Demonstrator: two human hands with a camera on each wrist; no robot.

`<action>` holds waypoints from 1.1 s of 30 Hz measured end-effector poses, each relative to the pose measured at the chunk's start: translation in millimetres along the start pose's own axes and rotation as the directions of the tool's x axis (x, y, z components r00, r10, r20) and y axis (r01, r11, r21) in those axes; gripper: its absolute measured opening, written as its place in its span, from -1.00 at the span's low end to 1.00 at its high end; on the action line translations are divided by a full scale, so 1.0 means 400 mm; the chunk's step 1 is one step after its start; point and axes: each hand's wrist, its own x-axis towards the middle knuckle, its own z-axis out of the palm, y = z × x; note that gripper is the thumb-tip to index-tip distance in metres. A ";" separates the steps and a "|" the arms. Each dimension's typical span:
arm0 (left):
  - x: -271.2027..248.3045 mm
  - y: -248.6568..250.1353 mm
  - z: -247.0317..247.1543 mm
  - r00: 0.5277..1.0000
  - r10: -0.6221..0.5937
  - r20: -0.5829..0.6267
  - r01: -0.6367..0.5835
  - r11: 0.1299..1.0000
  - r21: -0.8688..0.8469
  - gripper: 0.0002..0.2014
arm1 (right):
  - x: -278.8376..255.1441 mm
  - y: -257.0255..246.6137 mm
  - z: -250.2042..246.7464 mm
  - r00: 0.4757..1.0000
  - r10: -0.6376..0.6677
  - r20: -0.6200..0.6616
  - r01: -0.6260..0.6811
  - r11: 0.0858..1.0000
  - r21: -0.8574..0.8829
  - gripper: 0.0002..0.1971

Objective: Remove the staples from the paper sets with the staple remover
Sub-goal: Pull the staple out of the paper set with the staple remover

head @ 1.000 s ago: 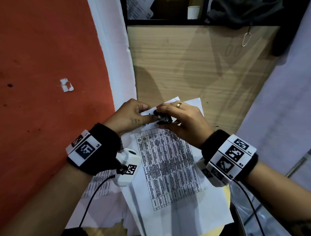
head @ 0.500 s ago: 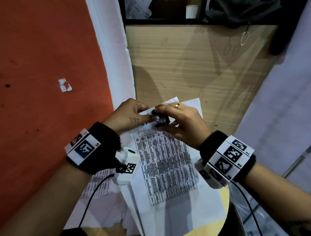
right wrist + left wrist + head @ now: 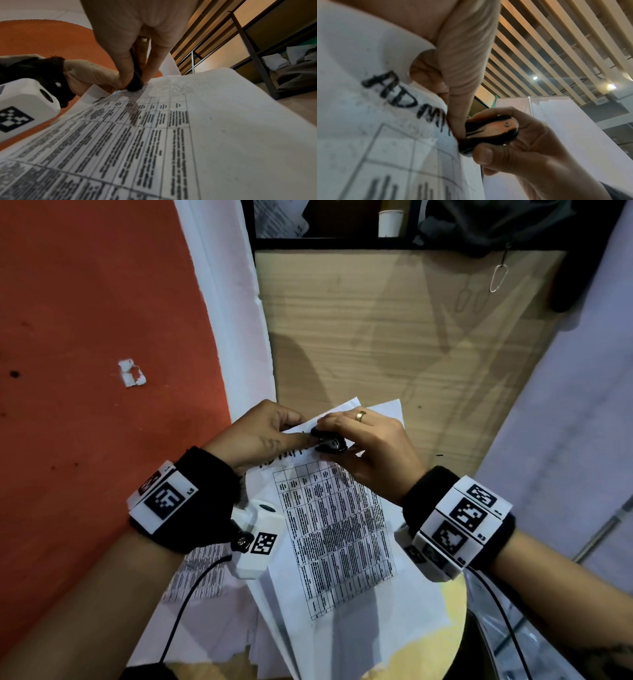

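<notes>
Right now both hands meet at the far left corner of the top paper set (image 3: 337, 546), a printed table sheet lying over a loose pile of other sheets at the near end of the wooden counter (image 3: 394, 337). The right hand (image 3: 370, 446) has its grip clamped on the staple remover (image 3: 328, 441), a small black tool with a shiny metal side plate and a rivet, thumb below and fingers curled over the top. In the left wrist view the staple remover (image 3: 489, 133) sits pressed against the edge of the sheet, right beside the handwritten dark letters at the head of the page; whether its claws are under a staple cannot be told, since the left thumb covers that spot. The left hand (image 3: 260, 433) pinches the same corner of the paper, thumb on top and curled fingers behind, its grip closed on the sheet and touching the tool. From the right wrist view the black tip of the remover (image 3: 135, 81) meets the paper (image 3: 197, 121) just above the table's top row, with the sheet bowed upward toward the far edge. A gold ring (image 3: 360, 416) shows on the right hand. Left of the counter lies an orange surface (image 3: 102, 320) with a small torn scrap (image 3: 132, 373) on it. A metal clip (image 3: 497, 278) hangs over the far right part of the counter.
</notes>
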 end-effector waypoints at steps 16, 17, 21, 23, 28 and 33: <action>-0.026 -0.034 -0.022 0.997 -0.049 -0.058 0.044 0.996 -0.079 -0.94 | -0.002 -0.012 -0.032 0.854 0.519 -0.034 -0.414 0.717 0.561 -0.79; -0.026 -0.037 -0.019 0.996 -0.060 -0.060 0.054 0.995 -0.086 -0.93 | -0.003 -0.012 -0.027 0.807 0.590 -0.004 -0.448 0.617 0.647 -0.82; -0.022 -0.040 -0.001 0.996 -0.067 -0.063 0.059 0.991 -0.121 -0.95 | -0.001 -0.023 0.011 0.788 0.615 0.017 -0.536 0.672 0.511 -0.89; -0.020 -0.040 0.008 0.997 -0.051 -0.062 0.043 0.991 -0.130 -0.94 | 0.003 -0.031 0.030 0.831 0.556 -0.013 -0.519 0.784 0.341 -0.88; -0.016 -0.037 0.018 0.996 -0.059 -0.071 0.044 0.978 -0.202 -0.90 | 0.005 -0.020 0.053 0.901 0.430 -0.058 -0.408 0.886 0.221 -0.80; -0.007 -0.037 0.025 0.987 -0.089 -0.134 0.066 0.983 -0.169 -0.88 | 0.003 -0.015 0.054 0.899 0.435 -0.049 -0.414 0.881 0.228 -0.81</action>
